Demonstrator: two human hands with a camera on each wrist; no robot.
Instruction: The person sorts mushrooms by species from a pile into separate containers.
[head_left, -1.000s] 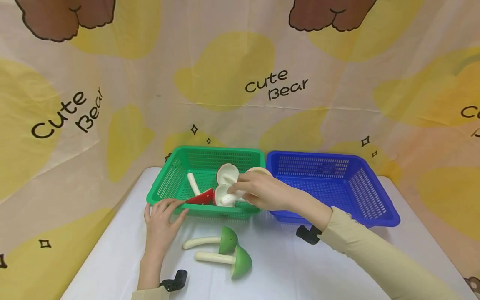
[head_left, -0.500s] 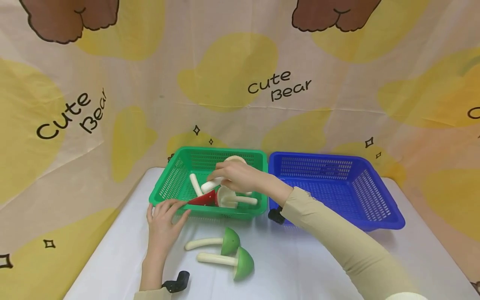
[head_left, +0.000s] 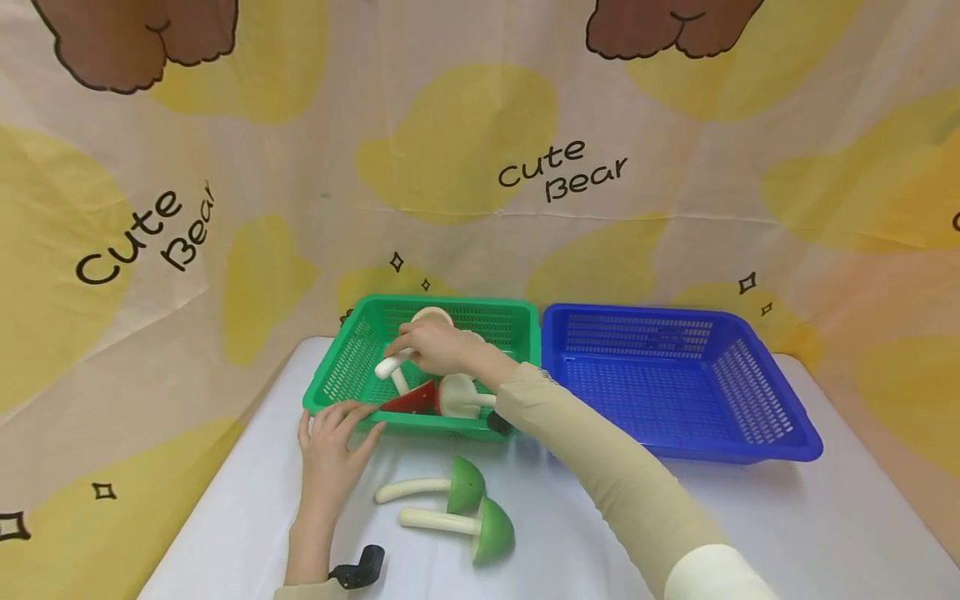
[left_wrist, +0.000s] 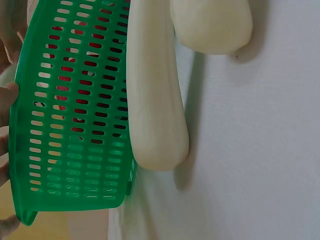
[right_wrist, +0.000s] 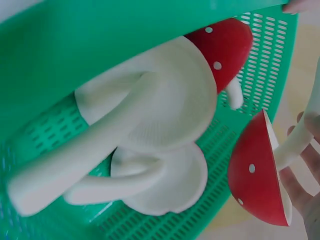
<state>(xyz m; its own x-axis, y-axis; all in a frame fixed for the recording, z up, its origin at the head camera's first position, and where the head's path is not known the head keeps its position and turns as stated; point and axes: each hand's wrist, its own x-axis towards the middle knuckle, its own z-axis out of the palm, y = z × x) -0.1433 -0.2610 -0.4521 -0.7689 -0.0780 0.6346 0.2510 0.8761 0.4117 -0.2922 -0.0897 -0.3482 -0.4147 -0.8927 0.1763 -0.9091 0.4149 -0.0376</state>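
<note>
Gripping a red mushroom (head_left: 397, 364) by its stem, the right hand (head_left: 435, 347) lifts it over the green basket (head_left: 341, 379); the left hand (head_left: 333, 437), fingers seemingly relaxed, touches the basket's front-left rim.

A green perforated basket (left_wrist: 75, 115) fills the left side, with fingers (left_wrist: 7, 95) touching its left rim. Two cream stems (left_wrist: 155, 100) lie on the white worktop (left_wrist: 260, 150) just beside the basket; red shows through its holes.
</note>
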